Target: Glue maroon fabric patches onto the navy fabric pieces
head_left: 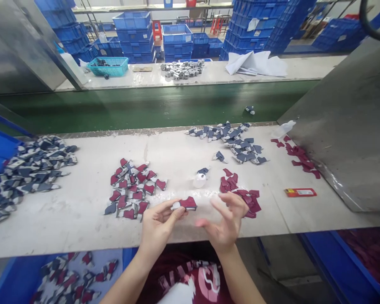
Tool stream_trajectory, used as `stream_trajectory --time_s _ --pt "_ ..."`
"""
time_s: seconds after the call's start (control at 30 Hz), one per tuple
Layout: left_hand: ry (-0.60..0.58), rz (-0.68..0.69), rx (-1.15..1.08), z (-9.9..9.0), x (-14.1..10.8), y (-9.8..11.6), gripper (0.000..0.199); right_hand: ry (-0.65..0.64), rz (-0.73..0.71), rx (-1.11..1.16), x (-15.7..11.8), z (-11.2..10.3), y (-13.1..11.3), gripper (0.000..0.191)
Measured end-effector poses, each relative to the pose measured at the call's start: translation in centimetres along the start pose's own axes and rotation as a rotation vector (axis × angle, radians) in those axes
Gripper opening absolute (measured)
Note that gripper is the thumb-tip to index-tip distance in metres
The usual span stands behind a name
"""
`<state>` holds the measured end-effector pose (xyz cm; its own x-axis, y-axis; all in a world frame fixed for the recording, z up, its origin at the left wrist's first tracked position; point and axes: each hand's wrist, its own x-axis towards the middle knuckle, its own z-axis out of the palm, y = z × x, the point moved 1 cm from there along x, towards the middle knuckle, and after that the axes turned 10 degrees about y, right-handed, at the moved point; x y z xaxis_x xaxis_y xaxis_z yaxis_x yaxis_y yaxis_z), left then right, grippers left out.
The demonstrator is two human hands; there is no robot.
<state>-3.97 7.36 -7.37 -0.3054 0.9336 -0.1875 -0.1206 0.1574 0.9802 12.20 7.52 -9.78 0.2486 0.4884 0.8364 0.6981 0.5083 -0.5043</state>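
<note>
My left hand [161,219] pinches a small grey-and-white part with a maroon face [189,203], above the front of the worktable. To its right, my right hand [224,219] is raised with thumb and fingers apart and nothing between them, slightly blurred. Just behind my right hand lie loose maroon pieces [229,182]. A small white bottle [199,180] stands behind the held part, with a dark grey part [203,170] next to it. Left of my left hand is a pile of maroon-faced parts [136,195].
Dark grey parts [234,137] lie at the back right, more [28,173] at far left. An orange packet [300,192] lies right. Behind runs a green belt [129,107]. Metal housing [351,135] bounds the right side. A blue bin [15,280] holds parts below.
</note>
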Motion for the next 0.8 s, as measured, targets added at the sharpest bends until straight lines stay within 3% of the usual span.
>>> stream_trajectory --time_s 0.13,0.23,0.3,0.5,0.8 --pt "0.114 0.177 0.221 -1.2 1.3 -0.4 0.025 -0.216 0.177 -0.092 -0.5 0.8 1.5 0.027" --pt "0.204 0.3 0.373 -2.8 2.9 -0.5 0.027 -0.421 0.201 -0.093 -0.9 2.2 1.9 0.028" --pt "0.25 0.291 0.436 -4.0 4.1 -0.4 0.031 -0.467 0.189 -0.073 -1.0 3.1 1.9 0.035" --pt "0.381 0.158 0.657 -6.1 7.3 1.5 0.047 -0.345 0.203 0.039 -1.0 3.1 2.4 0.041" --pt "0.184 0.071 0.896 -5.6 10.6 4.2 0.036 -0.114 0.323 0.166 0.1 -1.4 4.6 0.056"
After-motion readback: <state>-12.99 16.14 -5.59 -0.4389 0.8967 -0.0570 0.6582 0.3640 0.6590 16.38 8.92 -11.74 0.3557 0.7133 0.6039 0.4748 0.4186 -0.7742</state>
